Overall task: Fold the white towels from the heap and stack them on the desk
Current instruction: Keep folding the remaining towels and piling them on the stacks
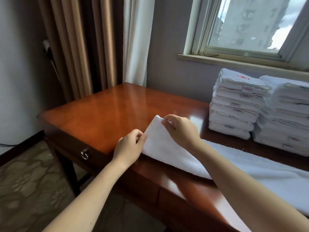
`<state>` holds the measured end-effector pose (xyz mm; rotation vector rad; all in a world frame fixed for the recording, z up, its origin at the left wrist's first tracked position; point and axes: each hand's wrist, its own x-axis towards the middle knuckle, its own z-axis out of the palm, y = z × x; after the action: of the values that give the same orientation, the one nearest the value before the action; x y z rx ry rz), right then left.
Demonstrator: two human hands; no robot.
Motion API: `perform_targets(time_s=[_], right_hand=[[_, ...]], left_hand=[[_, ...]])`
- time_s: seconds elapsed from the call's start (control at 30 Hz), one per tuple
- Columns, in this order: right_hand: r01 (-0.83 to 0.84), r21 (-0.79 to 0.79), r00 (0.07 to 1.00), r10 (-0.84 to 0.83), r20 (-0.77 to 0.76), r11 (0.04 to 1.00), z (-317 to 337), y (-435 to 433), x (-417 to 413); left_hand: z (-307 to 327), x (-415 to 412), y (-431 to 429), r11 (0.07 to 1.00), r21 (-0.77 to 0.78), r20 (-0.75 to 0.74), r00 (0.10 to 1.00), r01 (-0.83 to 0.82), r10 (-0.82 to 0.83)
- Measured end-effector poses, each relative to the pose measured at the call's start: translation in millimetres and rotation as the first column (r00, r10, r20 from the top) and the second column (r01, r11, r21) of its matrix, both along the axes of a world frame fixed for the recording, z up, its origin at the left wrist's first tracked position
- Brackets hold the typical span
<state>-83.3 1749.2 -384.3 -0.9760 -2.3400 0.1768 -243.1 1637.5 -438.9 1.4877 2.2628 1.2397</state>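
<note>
White towel [160, 148] lies on the brown wooden surface [108, 111] as a long strip. It runs from the centre of the frame down to the lower right edge, where it leaves the picture. Its narrow end sits at centre frame.

Left hand [129, 145]: fingers [139, 135] curled, pinching the near corner of that end, close to the front edge of the surface.

Right hand [181, 129]: fingers [167, 121] pinching the far corner of the same end. The right forearm crosses over the strip.

At the right of the frame two piles of folded white towels stand side by side, touching: first stack [237, 104], with a red mark on its top towel, and second stack [287, 118] at the frame edge.

Window [250, 22] at upper right, brown curtain [80, 39] at upper left. A metal drawer handle [84, 154] sits on the desk front, left of the left hand.
</note>
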Motion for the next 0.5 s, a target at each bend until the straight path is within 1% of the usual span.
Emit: perform_targets(time_s=[0.1, 0.17, 0.27, 0.37, 0.43, 0.5], right_hand=[[0.033, -0.031, 0.998, -0.031, 0.062, 0.999, -14, 8, 0], [0.056, -0.098, 0.994, -0.046, 0.095, 0.994, -25, 11, 5], [0.029, -0.181, 0.990, -0.003, 0.141, 0.983, -35, 14, 13], [-0.068, -0.145, 0.991, 0.084, 0.108, 0.987, -37, 19, 13], [-0.083, -0.082, 0.994, 0.089, 0.067, 0.993, -38, 23, 12], [-0.081, -0.052, 0.991, 0.086, 0.104, 0.995, -41, 24, 10]], left_hand=[[-2, -5, -1, 0.995, 0.020, -0.073, 0.993, -0.095, 0.096], [-4, -8, -4, 0.990, 0.015, -0.139, 0.980, -0.139, 0.140], [-2, -8, -4, 0.985, 0.014, -0.229, 0.958, -0.174, 0.172], [-1, -9, -1, 0.981, -0.003, -0.287, 0.940, -0.196, 0.187], [-2, -10, 0, 0.979, -0.011, -0.310, 0.931, -0.206, 0.192], [-3, -12, 0, 0.976, -0.024, -0.323, 0.926, -0.218, 0.198]])
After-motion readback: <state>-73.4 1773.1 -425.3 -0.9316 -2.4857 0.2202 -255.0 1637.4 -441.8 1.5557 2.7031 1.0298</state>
